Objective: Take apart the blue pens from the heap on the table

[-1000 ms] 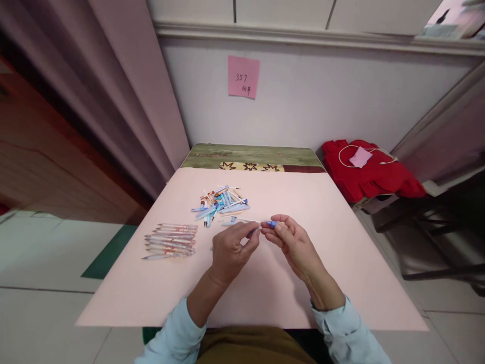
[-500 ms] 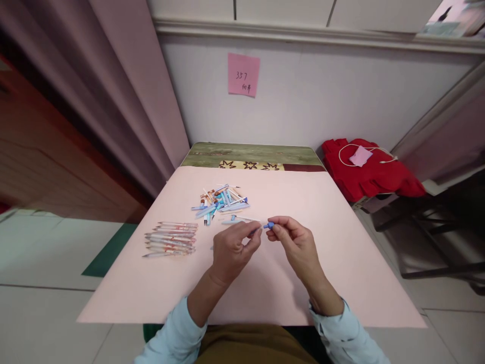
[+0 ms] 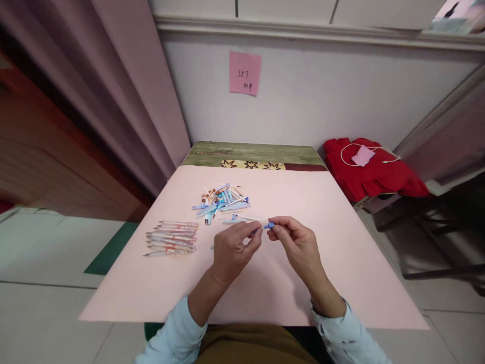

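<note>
Over the middle of the table, my right hand (image 3: 297, 243) pinches a small blue pen part (image 3: 270, 225) between thumb and forefinger. The part's narrow end points left, at the fingertips of my left hand (image 3: 235, 247). That hand is closed in a pinch too, with a bit of dark blue between thumb and forefinger; most of what it holds is hidden. Just beyond the left fingers lie a light blue pen barrel (image 3: 232, 221) and a thin white refill (image 3: 248, 218). Farther back is a loose pile of blue, white and brown pen parts (image 3: 223, 202).
Several white, red-patterned pens (image 3: 172, 238) lie side by side at the left. A pink sheet (image 3: 303, 197) covers most of the green table (image 3: 257, 150). Right of the table, a red cloth (image 3: 375, 174) carries a white cable and a pink note. A wall stands behind.
The view has shifted slightly. Both hands keep the same pinch, and the blue part sits about the same, close to the left fingertips.
</note>
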Motion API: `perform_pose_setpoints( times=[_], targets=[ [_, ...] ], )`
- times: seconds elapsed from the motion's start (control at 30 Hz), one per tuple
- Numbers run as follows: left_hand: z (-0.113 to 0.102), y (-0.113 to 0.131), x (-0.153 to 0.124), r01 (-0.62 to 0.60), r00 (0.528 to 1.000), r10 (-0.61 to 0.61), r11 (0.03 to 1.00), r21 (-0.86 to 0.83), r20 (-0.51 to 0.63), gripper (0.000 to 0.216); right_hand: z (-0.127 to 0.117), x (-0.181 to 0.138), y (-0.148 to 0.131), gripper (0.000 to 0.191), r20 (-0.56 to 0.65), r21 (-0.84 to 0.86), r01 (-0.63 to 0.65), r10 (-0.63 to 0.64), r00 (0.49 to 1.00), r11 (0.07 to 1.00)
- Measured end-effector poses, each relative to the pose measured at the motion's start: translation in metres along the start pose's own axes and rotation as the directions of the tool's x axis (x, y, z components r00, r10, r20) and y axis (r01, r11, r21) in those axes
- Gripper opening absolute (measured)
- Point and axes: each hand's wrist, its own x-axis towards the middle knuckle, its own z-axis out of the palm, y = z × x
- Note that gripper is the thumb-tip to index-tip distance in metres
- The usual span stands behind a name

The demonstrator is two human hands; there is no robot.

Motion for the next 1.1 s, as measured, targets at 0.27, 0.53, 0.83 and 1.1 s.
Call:
perform_pose_setpoints(
  times=[0.27, 0.53, 0.83, 1.1],
  targets=[
    [-0.001, 0.002, 0.001, -0.034, 0.999, 0.033, 0.998, 0.056, 0.019, 0.012, -0.004, -0.001, 0.000, 0.018, 0.032, -0.193, 0.164, -0.161, 0.986, 0.967],
    [-0.003, 0.004, 0.002, -0.060, 0.998, 0.059, 0.996, 0.068, 0.020, 0.014, -0.004, -0.002, 0.001, 0.018, 0.026, -0.243, 0.191, -0.190, 0.981, 0.951],
    [-0.005, 0.008, 0.000, -0.107, 0.994, 0.108, 0.974, 0.198, 0.005, 0.012, -0.004, -0.004, -0.003, 0.018, 0.008, -0.222, 0.141, -0.143, 0.990, 0.965],
    [-0.008, 0.011, 0.001, -0.156, 0.988, 0.151, 0.942, 0.297, 0.041, 0.014, -0.003, -0.002, -0.008, 0.022, 0.018, -0.053, -0.009, 0.010, 1.000, 0.999]
  ],
)
